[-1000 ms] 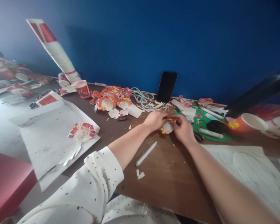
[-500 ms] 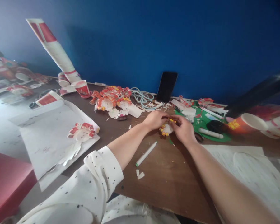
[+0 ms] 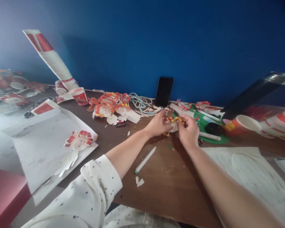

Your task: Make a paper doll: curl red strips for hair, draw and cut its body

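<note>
Both of my hands are on a small paper-cup craft [image 3: 174, 127] with a pale middle and curled red and yellow strips round its rim. My left hand [image 3: 156, 124] grips it from the left, thumb at the near side and fingers behind. With thumb and fingertips pinched, my right hand [image 3: 189, 129] holds the strips on its right edge. Parts of the craft are hidden by my fingers. Closer to me lies a white marker [image 3: 145, 160] with a green end, and below it are small white paper scraps [image 3: 140, 182].
Several finished-looking curled paper crafts [image 3: 112, 106] are heaped left of a pale cable [image 3: 140, 103]. A phone [image 3: 164, 91] leans on the blue wall. Paper cups [image 3: 248, 124] and a green mat [image 3: 204, 118] are at right. Another craft with a drawn face [image 3: 79, 141] lies on white paper [image 3: 45, 142].
My left hand has spread its thumb and fingers apart around the craft, and more of its red and yellow strips now show. The right hand stays pinched at the edge. The view has shifted slightly.
</note>
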Available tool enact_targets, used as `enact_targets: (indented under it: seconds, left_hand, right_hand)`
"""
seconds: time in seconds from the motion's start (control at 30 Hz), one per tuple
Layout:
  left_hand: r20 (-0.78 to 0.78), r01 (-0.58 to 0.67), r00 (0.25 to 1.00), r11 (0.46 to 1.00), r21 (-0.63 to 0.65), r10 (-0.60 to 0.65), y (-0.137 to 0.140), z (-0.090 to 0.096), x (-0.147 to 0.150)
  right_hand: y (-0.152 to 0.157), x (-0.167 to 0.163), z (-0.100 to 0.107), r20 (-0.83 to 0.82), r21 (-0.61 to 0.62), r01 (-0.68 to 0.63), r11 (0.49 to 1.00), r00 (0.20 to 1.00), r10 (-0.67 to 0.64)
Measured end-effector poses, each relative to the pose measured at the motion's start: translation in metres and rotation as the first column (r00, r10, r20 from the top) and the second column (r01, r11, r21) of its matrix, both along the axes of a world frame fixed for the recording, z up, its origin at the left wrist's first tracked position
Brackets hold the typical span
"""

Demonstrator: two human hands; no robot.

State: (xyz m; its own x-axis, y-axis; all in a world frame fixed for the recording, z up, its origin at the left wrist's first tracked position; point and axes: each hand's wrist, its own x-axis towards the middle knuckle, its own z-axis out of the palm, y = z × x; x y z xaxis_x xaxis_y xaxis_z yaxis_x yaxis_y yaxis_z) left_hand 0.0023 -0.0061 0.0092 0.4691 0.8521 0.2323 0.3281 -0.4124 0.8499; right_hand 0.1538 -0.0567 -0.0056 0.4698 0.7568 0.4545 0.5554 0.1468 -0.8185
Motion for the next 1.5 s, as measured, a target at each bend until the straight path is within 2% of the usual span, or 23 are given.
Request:
enact_targets:
  seconds: [0.2, 0.4, 0.5, 0.57, 0.67, 0.77, 0.83, 0.97, 1.1, 1.2, 1.33, 1.5]
  left_hand:
    - [-0.018, -0.041, 0.999, 0.999, 0.015, 0.041, 0.000, -0.001, -0.001]
    - [-0.061, -0.055, 0.997, 0.998, -0.003, 0.054, 0.003, -0.001, -0.001]
    - [-0.085, -0.056, 0.995, 0.998, 0.041, 0.059, 0.002, -0.001, -0.001]
    - [-0.079, -0.096, 0.991, 0.988, 0.119, 0.106, 0.001, -0.001, -0.002]
    - [-0.056, -0.148, 0.982, 0.923, 0.356, 0.179, -0.002, 0.001, -0.002]
    - [-0.092, -0.063, 0.985, 0.812, 0.580, 0.143, -0.005, 0.003, -0.002]
    - [-0.148, -0.015, 0.978, 0.766, 0.643, 0.144, -0.007, 0.004, -0.003]
    - [-0.214, -0.033, 0.947, 0.737, 0.675, 0.238, -0.011, 0.004, -0.004]
    - [-0.248, -0.063, 0.921, 0.743, 0.666, 0.300, -0.011, 0.003, -0.004]
    - [-0.252, -0.076, 0.916, 0.753, 0.653, 0.311, -0.011, 0.003, -0.003]
    - [-0.235, -0.073, 0.924, 0.741, 0.667, 0.302, -0.013, 0.002, -0.002]
    - [-0.241, -0.057, 0.926, 0.739, 0.671, 0.290, -0.014, 0.002, -0.002]
  right_hand:
    - [-0.003, -0.004, 0.001, 0.017, -0.028, -0.075, 0.997, 0.997, 0.075]
    - [-0.006, -0.008, 0.004, 0.123, -0.089, -0.165, 0.982, 0.977, 0.175]
    - [-0.006, -0.009, 0.005, 0.129, -0.104, -0.158, 0.982, 0.977, 0.171]
    - [-0.005, -0.008, 0.004, 0.086, -0.107, -0.149, 0.983, 0.984, 0.158]
    - [-0.002, -0.004, 0.000, 0.020, -0.111, -0.112, 0.988, 0.993, 0.114]
    - [0.000, -0.002, -0.004, -0.012, -0.122, -0.081, 0.989, 0.997, 0.081]
    - [0.001, -0.001, -0.005, -0.025, -0.121, -0.077, 0.990, 0.997, 0.074]
    - [-0.001, -0.003, -0.003, -0.016, -0.100, -0.075, 0.992, 0.997, 0.074]
    - [-0.002, -0.007, -0.001, -0.014, -0.072, -0.112, 0.991, 0.994, 0.112]
    - [-0.002, -0.008, -0.002, -0.044, -0.045, -0.150, 0.988, 0.988, 0.148]
    - [-0.002, -0.009, -0.003, -0.051, -0.052, -0.170, 0.984, 0.984, 0.168]
    - [-0.006, -0.012, 0.004, 0.063, -0.096, -0.141, 0.985, 0.987, 0.148]
